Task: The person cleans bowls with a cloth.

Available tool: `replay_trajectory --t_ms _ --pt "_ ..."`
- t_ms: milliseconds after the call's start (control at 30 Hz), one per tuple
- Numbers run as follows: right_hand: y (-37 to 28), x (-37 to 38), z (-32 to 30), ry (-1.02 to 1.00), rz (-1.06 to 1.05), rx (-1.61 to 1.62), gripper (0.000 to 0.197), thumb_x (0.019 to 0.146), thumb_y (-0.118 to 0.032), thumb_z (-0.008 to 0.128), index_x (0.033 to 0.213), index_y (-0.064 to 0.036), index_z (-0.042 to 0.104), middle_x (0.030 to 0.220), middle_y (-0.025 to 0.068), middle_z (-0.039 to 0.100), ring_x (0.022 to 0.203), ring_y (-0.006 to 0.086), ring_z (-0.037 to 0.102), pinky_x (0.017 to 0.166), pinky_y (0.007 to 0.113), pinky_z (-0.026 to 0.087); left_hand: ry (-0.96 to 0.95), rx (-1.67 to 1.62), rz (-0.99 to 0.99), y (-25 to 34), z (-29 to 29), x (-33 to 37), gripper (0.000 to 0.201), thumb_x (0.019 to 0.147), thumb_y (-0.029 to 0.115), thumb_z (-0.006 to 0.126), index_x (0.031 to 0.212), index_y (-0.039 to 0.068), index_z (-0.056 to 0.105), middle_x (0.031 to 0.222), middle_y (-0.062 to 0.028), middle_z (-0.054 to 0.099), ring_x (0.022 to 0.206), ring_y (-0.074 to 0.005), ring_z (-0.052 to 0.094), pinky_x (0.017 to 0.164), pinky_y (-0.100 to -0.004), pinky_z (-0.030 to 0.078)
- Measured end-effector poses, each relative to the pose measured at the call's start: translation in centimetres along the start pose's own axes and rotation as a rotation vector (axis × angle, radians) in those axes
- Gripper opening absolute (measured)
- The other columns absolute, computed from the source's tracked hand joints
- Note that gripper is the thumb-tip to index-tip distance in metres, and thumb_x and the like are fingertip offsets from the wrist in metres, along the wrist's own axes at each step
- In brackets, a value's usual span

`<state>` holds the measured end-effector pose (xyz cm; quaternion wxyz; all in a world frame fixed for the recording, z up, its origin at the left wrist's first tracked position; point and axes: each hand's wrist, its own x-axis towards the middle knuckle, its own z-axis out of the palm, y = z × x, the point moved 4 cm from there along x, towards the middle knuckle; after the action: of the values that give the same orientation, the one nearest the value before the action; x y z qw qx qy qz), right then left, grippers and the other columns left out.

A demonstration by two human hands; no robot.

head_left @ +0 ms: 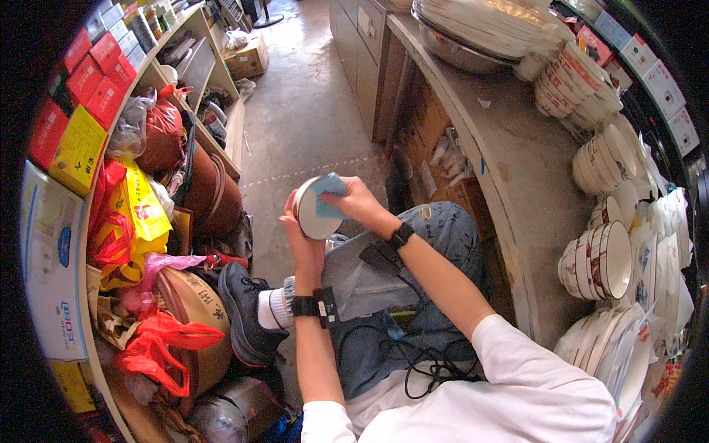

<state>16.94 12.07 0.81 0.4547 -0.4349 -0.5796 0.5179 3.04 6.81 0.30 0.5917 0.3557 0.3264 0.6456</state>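
1. Above my raised knee, mid-frame, sits the white bowl (pixel 314 210), tipped on edge with its underside toward me.
2. My left hand (pixel 303 240) cups the bowl's lower rim from beneath; grip closed round the edge, fingers mostly hidden behind it.
3. My right hand (pixel 353 201) presses a light blue cloth (pixel 329 198) against the bowl's base; grip closed on the cloth, thumb and fingers pinching it flat.
4. Both wrists carry black bands; a black cable (pixel 413 362) trails from them across my lap over the jeans.
5. To my right, the grey worktop (pixel 517 177) curves past, close to my right elbow. On it: stacks of patterned bowls (pixel 602 258) lying on their sides, white plates (pixel 613 343) nearer me, a large metal basin (pixel 458 48) at the far end.
6. To my left, a shelf crowded with red boxes (pixel 92 81), yellow bags (pixel 144 203) and red plastic bags (pixel 159 340).
7. My black shoe (pixel 244 314) rests just beside that clutter, below the bowl.
8. Bare concrete floor (pixel 303 111) runs ahead between shelf and worktop; a cardboard box (pixel 247 59) stands at the far end.
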Motion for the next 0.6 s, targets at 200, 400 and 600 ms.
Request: replay_trajectory --t_ms 200,400,600 --pt "-0.6 0.2 -0.2 0.139 -0.102 -0.070 0.029 0.089 -0.006 0.068 0.118 -0.0051 0.069 0.103 0.0016 0.071 0.093 0.0088 0.061 0.083 0.027 0.051 0.066 0.507 0.079 -2.6 -2.7 0.6 0.057 0.098 0.022 0.059 0.148 0.007 0.037 0.137 -0.0140 0.051 0.126 -0.0242 0.049 0.106 -0.0364 0.041" --pt "-3.5 -0.9 -0.5 0.206 -0.254 -0.375 0.039 0.079 0.001 0.068 0.116 -0.0100 0.070 0.109 0.0149 0.071 0.100 0.0293 0.070 0.087 0.036 0.055 0.014 0.475 0.240 0.5 -0.2 0.0 0.049 0.096 0.016 0.061 0.142 0.007 0.045 0.143 -0.0125 0.048 0.130 -0.0290 0.048 0.107 -0.0396 0.040" --pt "-5.2 -1.4 -0.3 0.178 -0.439 -0.472 0.043 0.076 0.006 0.064 0.116 -0.0090 0.070 0.109 0.0182 0.070 0.100 0.0321 0.070 0.086 0.037 0.055 0.048 0.791 0.387 1.2 1.0 0.0 0.046 0.097 0.018 0.061 0.140 0.007 0.046 0.138 -0.0139 0.052 0.132 -0.0284 0.047 0.111 -0.0367 0.036"
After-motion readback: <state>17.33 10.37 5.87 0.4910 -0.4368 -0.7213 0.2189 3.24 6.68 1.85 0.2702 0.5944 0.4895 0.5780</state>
